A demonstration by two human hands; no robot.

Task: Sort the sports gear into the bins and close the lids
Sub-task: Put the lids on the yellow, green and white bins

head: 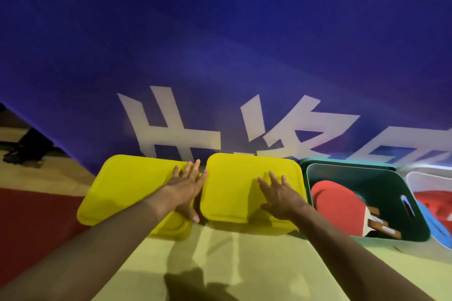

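1. Two yellow lids lie flat, side by side: left yellow lid (pixel 127 188), right yellow lid (pixel 247 190).
2. Left hand (pixel 187 187) rests at the seam between the lids, fingers (pixel 193 168) spread apart, thumb at the right lid's near-left corner.
3. Right hand (pixel 281 197) lies palm-down on the right lid, fingers splayed, gripping nothing.
4. Green bin (pixel 367 171), just right of the right lid, is open; red paddles (pixel 340 205) lie inside.
5. White bin (pixel 415 178), right of the green bin, is open, holding red and blue items.
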